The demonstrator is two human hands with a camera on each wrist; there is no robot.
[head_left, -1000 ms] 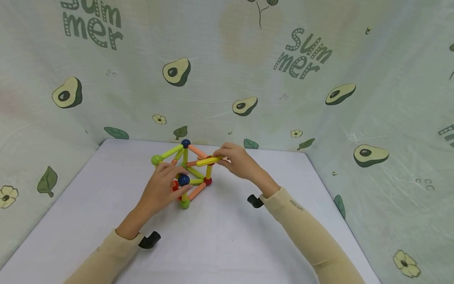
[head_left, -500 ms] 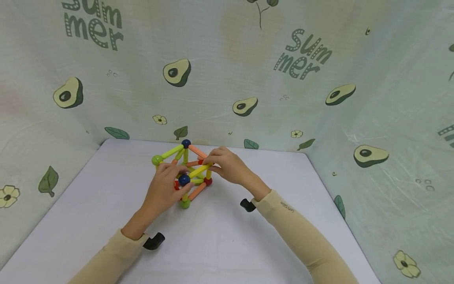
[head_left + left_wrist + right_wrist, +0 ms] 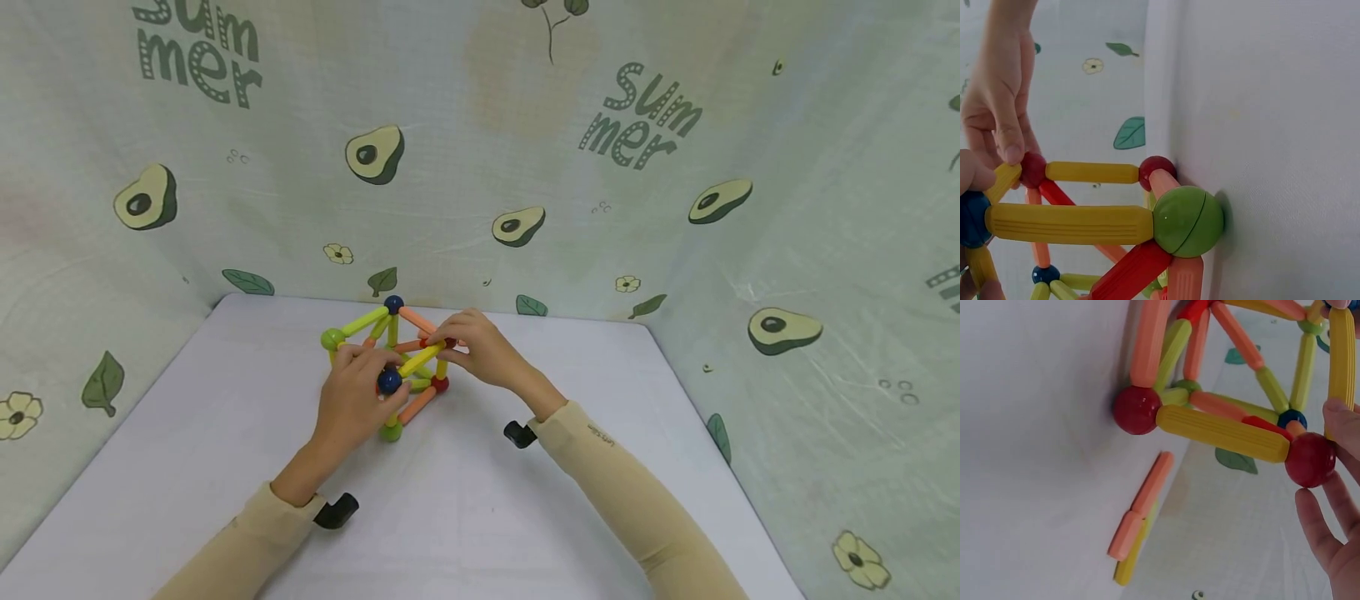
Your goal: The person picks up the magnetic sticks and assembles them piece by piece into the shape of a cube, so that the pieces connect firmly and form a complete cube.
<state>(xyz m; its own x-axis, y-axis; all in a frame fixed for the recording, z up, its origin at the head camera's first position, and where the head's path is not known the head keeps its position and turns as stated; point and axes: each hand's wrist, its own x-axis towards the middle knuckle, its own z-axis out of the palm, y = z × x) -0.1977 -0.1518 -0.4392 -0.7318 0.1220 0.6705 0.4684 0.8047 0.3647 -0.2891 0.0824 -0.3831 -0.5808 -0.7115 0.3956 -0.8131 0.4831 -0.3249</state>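
Note:
A frame of coloured magnetic sticks and balls stands on the white table [image 3: 465, 500]. My left hand [image 3: 351, 396] holds its near upper corner, a blue ball [image 3: 389, 382], between thumb and fingers. With thumb and fingers my right hand [image 3: 486, 348] pinches a yellow stick [image 3: 420, 360]. One end of this stick meets the blue ball; the other lies against a red ball [image 3: 1310, 460]. Below the blue ball, another yellow stick [image 3: 1072, 224] runs down to a green ball [image 3: 1189, 221] on the table. The left hand covers part of the frame in the head view.
In the right wrist view, several loose sticks [image 3: 1147, 494], orange, yellow and green, lie beside the frame. A patterned cloth [image 3: 450, 167] hangs behind the table and along its sides. The frame's rear blue ball [image 3: 393, 305] stands near the table's back edge.
My right hand has moved left and slightly down, bringing the yellow stick from above the frame's right side into line between the blue and red balls. The left hand stays at the blue ball.

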